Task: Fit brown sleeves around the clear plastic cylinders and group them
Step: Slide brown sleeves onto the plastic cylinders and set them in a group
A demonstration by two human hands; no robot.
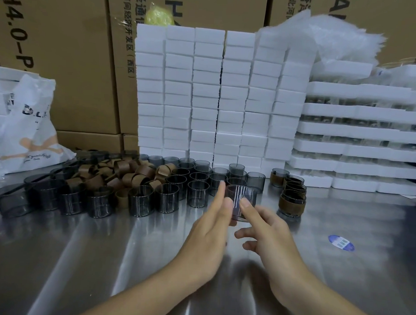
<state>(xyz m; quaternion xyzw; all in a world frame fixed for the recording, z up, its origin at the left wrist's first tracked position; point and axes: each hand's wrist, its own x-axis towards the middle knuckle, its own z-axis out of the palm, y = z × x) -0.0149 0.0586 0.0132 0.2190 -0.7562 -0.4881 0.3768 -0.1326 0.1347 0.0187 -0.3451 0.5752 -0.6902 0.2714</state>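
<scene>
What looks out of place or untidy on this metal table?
Little stands out. The brown sleeves lie in a loose, tangled heap among the upright clear cylinders, not sorted. A blue sticker lies alone on the table at the right. The sleeved cylinders stand in a neat row.

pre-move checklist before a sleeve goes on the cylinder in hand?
1. Cylinder held between left hand and right hand: ok.
2. Held cylinder bare, no sleeve yet: ok.
3. Loose brown sleeves available, to the left: ok.
4. Sleeve in the fingers: not ok, neither hand has one.
5. Finished group at right, room beside it on the table: ok.
6. Cylinder free of cracks: cannot tell.
</scene>
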